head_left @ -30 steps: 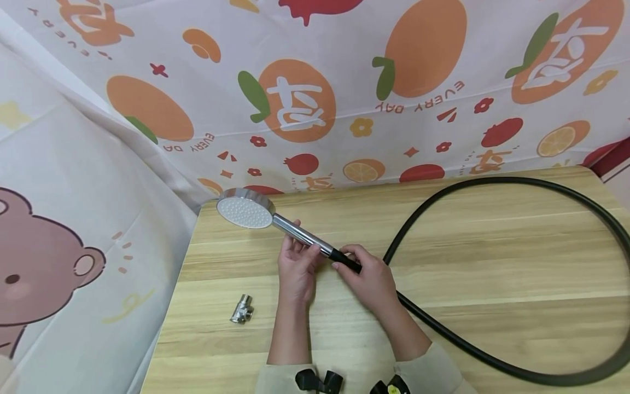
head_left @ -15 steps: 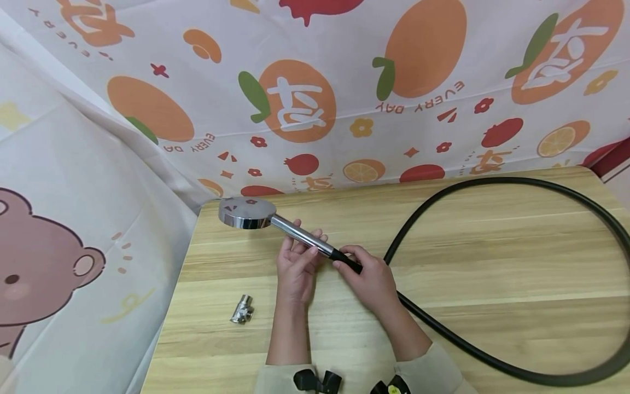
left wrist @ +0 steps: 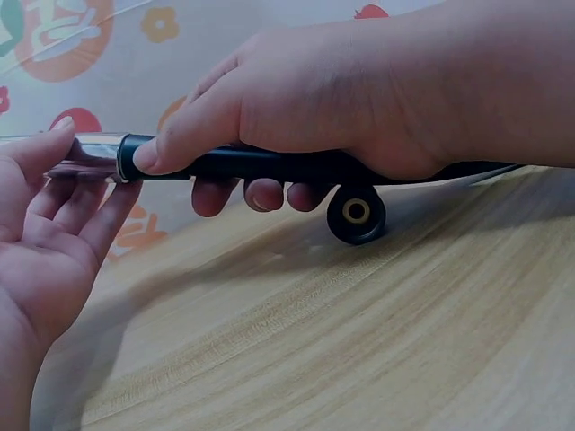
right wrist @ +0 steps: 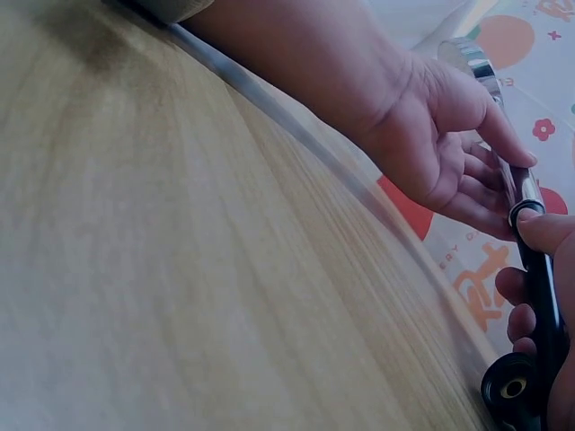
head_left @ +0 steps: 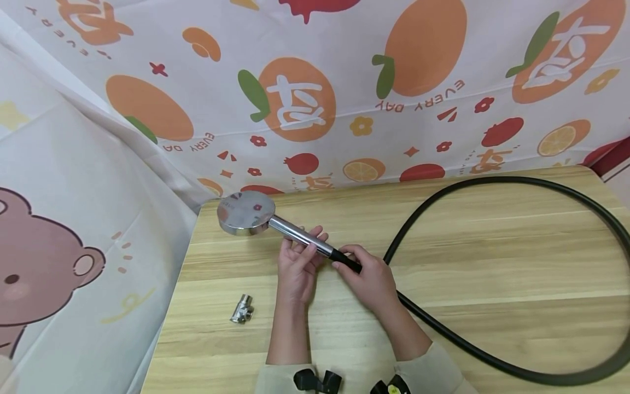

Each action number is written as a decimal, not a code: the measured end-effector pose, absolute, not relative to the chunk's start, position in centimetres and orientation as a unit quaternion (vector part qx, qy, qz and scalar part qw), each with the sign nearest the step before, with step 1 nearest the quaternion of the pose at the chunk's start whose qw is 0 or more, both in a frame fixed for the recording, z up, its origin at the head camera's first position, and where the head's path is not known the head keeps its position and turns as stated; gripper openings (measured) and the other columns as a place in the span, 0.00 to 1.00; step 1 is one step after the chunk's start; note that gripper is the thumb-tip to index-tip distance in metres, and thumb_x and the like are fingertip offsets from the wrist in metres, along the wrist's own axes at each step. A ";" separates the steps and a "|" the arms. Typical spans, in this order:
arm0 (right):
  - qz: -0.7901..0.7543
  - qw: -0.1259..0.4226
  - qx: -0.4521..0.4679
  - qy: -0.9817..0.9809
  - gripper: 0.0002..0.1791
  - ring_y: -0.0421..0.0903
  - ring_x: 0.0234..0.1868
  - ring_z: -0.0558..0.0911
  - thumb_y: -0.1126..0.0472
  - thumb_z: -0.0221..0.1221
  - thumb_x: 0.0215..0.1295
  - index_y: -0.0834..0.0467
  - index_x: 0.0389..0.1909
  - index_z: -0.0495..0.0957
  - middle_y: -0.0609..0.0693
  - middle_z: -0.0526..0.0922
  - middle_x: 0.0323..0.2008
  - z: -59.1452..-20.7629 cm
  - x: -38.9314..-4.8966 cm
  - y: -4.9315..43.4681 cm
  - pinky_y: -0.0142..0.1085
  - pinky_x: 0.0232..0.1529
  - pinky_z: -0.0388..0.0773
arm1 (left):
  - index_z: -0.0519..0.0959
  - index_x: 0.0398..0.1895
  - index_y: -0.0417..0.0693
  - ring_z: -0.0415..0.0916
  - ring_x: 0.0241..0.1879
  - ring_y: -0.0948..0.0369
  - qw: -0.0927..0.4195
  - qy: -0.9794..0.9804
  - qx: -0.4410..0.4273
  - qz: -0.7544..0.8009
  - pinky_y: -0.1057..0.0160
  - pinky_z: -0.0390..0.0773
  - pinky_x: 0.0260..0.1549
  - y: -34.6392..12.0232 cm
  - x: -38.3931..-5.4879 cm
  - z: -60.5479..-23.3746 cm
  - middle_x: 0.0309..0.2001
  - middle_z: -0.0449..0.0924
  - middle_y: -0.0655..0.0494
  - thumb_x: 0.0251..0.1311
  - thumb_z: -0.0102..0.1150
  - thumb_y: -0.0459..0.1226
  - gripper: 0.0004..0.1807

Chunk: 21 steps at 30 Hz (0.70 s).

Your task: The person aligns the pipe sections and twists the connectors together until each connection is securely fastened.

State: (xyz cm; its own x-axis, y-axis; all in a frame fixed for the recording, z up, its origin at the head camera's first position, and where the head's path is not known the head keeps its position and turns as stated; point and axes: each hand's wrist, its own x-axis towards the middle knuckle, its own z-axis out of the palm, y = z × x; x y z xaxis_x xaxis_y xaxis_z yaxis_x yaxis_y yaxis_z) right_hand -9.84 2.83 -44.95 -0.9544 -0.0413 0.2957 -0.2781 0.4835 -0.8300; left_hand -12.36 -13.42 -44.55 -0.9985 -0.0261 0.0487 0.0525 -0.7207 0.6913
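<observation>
A chrome hand shower (head_left: 246,210) is held above the table, its smooth mirrored back facing up in the head view. My left hand (head_left: 297,273) pinches the lower handle between thumb and fingertips. My right hand (head_left: 371,279) grips the black end of a hose (head_left: 497,361) that meets the handle's foot. In the left wrist view the thumb and fingers wrap this black end, right up against the chrome handle (left wrist: 94,153). Below the right hand hangs a round black end piece (left wrist: 357,215) with a brass-coloured centre.
A small chrome tee-shaped fitting (head_left: 242,310) lies on the wooden table (head_left: 206,350), left of the left forearm. The hose makes a wide loop over the table's right side. A fruit-print cloth (head_left: 361,98) hangs behind, and a bear-print cloth (head_left: 133,219) on the left.
The hand shower has turned about its handle: its white spray face showed at first, and its mirrored back shows now. The left fingers have shifted on the handle; the right hand stays put.
</observation>
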 end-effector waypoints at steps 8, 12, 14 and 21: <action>0.501 0.121 0.098 -0.851 0.14 0.35 0.22 0.73 0.53 0.69 0.59 0.49 0.46 0.82 0.41 0.83 0.28 -45.0 -9.8 2.9 0.30 0.23 0.69 | 0.71 0.58 0.45 0.81 0.49 0.58 0.007 -0.377 -0.026 -0.926 0.62 0.82 0.47 -13.5 -12.1 -44.4 0.49 0.81 0.53 0.61 0.51 0.18 0.24; 0.503 0.122 0.100 -0.850 0.14 0.35 0.21 0.72 0.53 0.69 0.59 0.49 0.45 0.82 0.41 0.83 0.27 -45.0 -9.8 2.9 0.30 0.21 0.68 | 0.76 0.56 0.50 0.81 0.45 0.60 -0.004 -0.373 -0.035 -0.927 0.62 0.82 0.46 -13.6 -12.1 -44.3 0.45 0.80 0.57 0.62 0.50 0.19 0.24; 0.504 0.122 0.099 -0.849 0.14 0.35 0.20 0.71 0.53 0.70 0.59 0.49 0.45 0.82 0.41 0.83 0.27 -45.0 -9.8 2.9 0.30 0.21 0.68 | 0.76 0.57 0.50 0.81 0.46 0.60 -0.008 -0.369 -0.041 -0.928 0.62 0.82 0.47 -13.7 -12.0 -44.3 0.45 0.81 0.56 0.62 0.49 0.18 0.25; 0.501 0.126 0.101 -0.850 0.14 0.36 0.20 0.71 0.51 0.69 0.60 0.49 0.45 0.82 0.40 0.82 0.26 -45.1 -9.9 2.9 0.30 0.21 0.67 | 0.74 0.61 0.46 0.82 0.48 0.57 -0.005 -0.365 -0.041 -0.930 0.60 0.82 0.49 -13.8 -12.0 -44.2 0.46 0.83 0.53 0.61 0.49 0.17 0.27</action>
State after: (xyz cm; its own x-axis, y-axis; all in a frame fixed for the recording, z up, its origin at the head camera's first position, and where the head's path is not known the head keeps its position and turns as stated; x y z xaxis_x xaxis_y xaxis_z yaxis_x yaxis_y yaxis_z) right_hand -9.94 2.92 -45.10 -0.9476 -0.0460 0.3160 -0.2988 0.4771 -0.8265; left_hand -12.04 -13.81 -44.21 -0.9966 0.0395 0.0723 0.0201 -0.7341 0.6787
